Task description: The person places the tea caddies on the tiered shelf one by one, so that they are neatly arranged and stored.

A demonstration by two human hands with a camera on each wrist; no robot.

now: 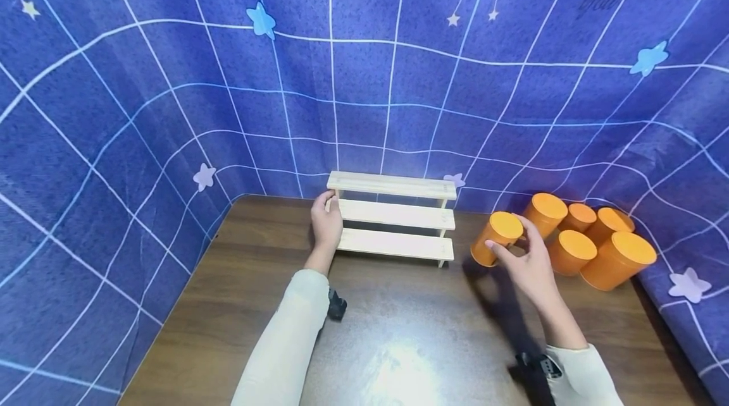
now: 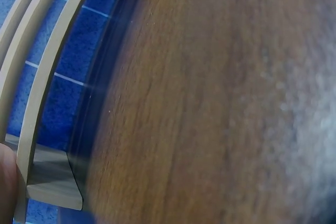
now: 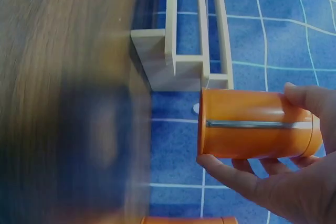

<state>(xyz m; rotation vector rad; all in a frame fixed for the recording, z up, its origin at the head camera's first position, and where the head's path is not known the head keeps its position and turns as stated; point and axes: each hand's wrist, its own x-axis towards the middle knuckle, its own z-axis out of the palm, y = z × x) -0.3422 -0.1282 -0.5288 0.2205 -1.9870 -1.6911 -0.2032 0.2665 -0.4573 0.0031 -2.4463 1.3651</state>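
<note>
A three-step pale wooden shelf (image 1: 393,213) stands towards the back of the table. My left hand (image 1: 327,222) holds its left end with bent fingers; in the left wrist view only part of a digit (image 2: 7,182) shows, against the shelf boards (image 2: 47,77). To the right of the shelf, my right hand (image 1: 529,260) grips an orange cylindrical canister (image 1: 497,238). The right wrist view shows the thumb and fingers around this canister (image 3: 252,121), which has a narrow pale stripe down its side. Whether its base touches the table is unclear.
Several more orange canisters (image 1: 572,253) of differing sizes cluster at the back right of the brown wooden table (image 1: 433,317). A blue curtain (image 1: 364,77) with white grid lines and stars hangs behind and along the sides.
</note>
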